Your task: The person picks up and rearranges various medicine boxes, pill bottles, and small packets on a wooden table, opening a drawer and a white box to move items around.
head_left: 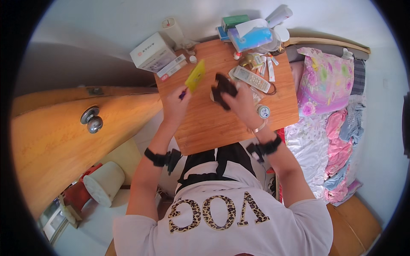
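My left hand [177,101] is over the left part of the wooden table [205,128], closed on a flat yellow object [195,76]. Something small and dark purple [182,95] shows at the fingers of that hand. To its right, my right hand [241,100] grips a dark brown item [225,90], blurred and uneven in outline; its exact kind is unclear. Beneath the brown item, a pale rounded edge shows on the tabletop. A small round tin [264,111] stands beside my right wrist, and a white remote control [251,79] lies beyond the hand.
White boxes [153,52] stand at the table's back left, near a bottle [189,48]. A tissue pack [251,38], tubes [271,68] and small boxes crowd the back right. A wooden door [64,128] with a round knob is left; a bed [307,153] is right.
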`<state>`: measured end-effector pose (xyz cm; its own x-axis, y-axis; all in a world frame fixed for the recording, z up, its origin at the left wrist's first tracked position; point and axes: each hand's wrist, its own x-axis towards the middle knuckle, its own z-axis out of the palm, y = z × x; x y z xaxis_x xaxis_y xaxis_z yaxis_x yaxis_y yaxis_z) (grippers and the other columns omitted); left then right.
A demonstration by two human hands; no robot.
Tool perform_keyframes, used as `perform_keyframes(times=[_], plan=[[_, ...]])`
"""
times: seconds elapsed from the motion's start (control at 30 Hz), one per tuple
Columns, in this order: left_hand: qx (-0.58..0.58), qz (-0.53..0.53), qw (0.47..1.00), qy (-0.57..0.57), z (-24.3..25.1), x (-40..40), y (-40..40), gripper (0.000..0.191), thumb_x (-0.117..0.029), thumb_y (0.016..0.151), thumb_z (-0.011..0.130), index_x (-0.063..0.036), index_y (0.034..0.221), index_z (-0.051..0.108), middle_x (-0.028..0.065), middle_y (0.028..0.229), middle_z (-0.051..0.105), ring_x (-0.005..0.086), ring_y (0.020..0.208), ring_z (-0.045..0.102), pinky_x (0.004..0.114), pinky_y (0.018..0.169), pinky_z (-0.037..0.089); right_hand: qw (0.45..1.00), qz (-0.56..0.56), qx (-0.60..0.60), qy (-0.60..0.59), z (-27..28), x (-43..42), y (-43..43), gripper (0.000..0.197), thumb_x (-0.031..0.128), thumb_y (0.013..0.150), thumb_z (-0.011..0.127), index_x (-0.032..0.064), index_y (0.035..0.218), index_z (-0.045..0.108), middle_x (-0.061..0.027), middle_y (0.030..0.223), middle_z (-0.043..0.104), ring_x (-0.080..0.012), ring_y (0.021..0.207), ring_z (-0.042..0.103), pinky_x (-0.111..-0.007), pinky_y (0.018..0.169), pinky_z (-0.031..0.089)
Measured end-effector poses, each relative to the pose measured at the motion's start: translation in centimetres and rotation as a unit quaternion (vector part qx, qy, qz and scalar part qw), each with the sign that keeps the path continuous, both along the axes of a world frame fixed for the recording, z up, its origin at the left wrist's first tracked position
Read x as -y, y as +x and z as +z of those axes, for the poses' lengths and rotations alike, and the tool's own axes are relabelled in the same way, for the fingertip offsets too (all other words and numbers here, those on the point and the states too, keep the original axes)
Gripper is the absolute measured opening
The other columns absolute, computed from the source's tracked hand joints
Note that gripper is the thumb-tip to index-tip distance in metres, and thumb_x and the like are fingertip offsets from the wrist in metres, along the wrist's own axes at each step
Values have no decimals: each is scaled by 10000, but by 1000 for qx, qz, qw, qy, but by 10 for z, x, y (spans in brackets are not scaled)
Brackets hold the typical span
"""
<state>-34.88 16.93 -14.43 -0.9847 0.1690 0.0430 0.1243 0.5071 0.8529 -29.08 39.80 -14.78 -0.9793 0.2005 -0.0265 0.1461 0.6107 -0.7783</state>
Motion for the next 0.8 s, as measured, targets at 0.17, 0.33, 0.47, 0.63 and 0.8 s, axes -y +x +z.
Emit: perform_keyframes(times=[0.17,0.33,0.47,0.63,0.8], plan=[[38,88,995,23,8,41,33,141,-83,887,667,43,949,683,12,643,608,43,528,540,206,483,432,980,-38,-69,182,-29,15,-107,335,137,802,641,9,1092,533,-230,1026,573,-404,887,611,-465,771,509],[112,143,982,44,12,51,58,132,-46,847,684,63,918,666,52,670,601,60,577,520,225,550,442,915,-36,22,401,-101,4,-155,263,186,808,637,27,999,548,-219,1025,582,-361,872,630,-424,745,522],[47,135,990,10,19,67,73,131,-59,873,680,60,928,684,11,690,624,47,579,558,210,534,457,935,-70,-16,347,-107,26,-155,134,122,869,527,35,964,561,-195,966,595,-362,919,609,-430,713,534],[74,138,987,32,19,70,68,114,-16,837,684,66,916,670,52,699,619,64,587,535,222,555,449,895,22,-60,442,-130,55,-121,155,142,828,565,25,907,627,-175,940,620,-346,933,601,-431,716,514],[50,124,991,-17,25,80,63,115,-20,834,689,58,918,676,58,698,619,69,587,534,226,564,458,878,57,51,472,-90,25,-150,146,115,800,576,25,876,663,-177,883,630,-325,864,606,-419,685,496]])
